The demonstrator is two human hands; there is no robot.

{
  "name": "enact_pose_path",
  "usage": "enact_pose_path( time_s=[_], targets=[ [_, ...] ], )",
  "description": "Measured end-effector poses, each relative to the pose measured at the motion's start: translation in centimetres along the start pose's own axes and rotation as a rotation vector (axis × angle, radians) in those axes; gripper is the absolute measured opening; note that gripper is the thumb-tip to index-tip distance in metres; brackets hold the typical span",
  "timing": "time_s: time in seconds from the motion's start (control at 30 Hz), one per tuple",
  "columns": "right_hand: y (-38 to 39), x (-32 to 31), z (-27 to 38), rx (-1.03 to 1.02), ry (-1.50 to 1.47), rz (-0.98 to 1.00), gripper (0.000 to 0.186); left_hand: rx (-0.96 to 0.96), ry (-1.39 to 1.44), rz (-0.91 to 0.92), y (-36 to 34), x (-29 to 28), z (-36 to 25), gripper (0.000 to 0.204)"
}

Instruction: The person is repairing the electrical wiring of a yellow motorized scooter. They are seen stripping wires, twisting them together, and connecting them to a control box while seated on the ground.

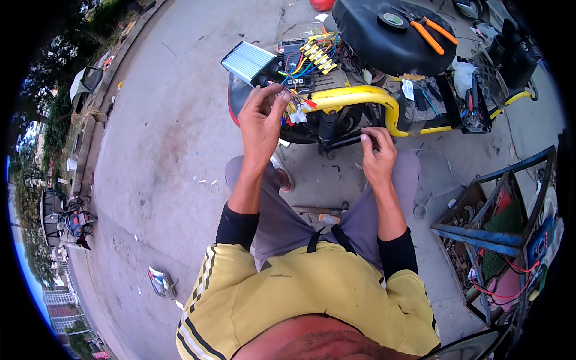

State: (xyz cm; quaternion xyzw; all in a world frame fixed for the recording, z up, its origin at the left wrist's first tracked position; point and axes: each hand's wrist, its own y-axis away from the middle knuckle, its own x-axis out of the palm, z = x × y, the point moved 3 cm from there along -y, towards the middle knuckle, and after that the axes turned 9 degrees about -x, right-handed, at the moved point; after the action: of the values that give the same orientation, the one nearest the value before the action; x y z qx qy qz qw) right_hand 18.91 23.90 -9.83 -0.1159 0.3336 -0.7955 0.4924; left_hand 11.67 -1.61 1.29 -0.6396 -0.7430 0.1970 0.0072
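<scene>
My left hand point(259, 123) is raised at the rear of a yellow-framed scooter, thumb and fingers pinched on thin wires. Beside the fingertips hang white plug connectors point(298, 116) and small red ones on the wire bundle. A silver finned controller box point(249, 62) lies just beyond that hand. Close to it, colored wires run to a yellow terminal strip point(318, 57). My right hand point(379, 155) is lower, below the yellow frame tube point(354, 95), its fingers curled together near a dark bar. Whatever is between those fingertips is too small to tell.
A black seat point(384, 42) carries a tape roll point(393, 21) and orange-handled pliers point(433, 37). To the right stands a metal rack point(480, 234) with assorted parts and red cables. A hammer-like tool point(318, 210) lies between my legs, and a small clear container point(161, 283) at left.
</scene>
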Motion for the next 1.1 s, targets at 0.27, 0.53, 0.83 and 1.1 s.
enact_pose_path(
  time_s=[0.27, 0.53, 0.83, 1.1],
  targets=[
    [-0.1, -0.6, 0.1, 0.014, -0.004, -0.004, 0.012, -0.151, 0.079, 0.036, -1.6, 1.2, -0.5, 0.031],
    [0.1, -0.6, -0.1, 0.04, -0.004, -0.002, 0.012, -0.025, 0.01, -0.073, -0.5, 1.5, -0.5, 0.021],
    [-0.1, 0.3, 0.3, 0.14, -0.075, 0.15, 0.015, -0.202, -0.19, 0.034, 5.5, 0.5, 6.7, 0.03],
    [-3.8, 6.0, 3.8, -0.11, -0.116, 0.278, 0.02, 0.065, -0.627, -0.104, 4.5, 1.9, 3.8, 0.051]
  ],
)
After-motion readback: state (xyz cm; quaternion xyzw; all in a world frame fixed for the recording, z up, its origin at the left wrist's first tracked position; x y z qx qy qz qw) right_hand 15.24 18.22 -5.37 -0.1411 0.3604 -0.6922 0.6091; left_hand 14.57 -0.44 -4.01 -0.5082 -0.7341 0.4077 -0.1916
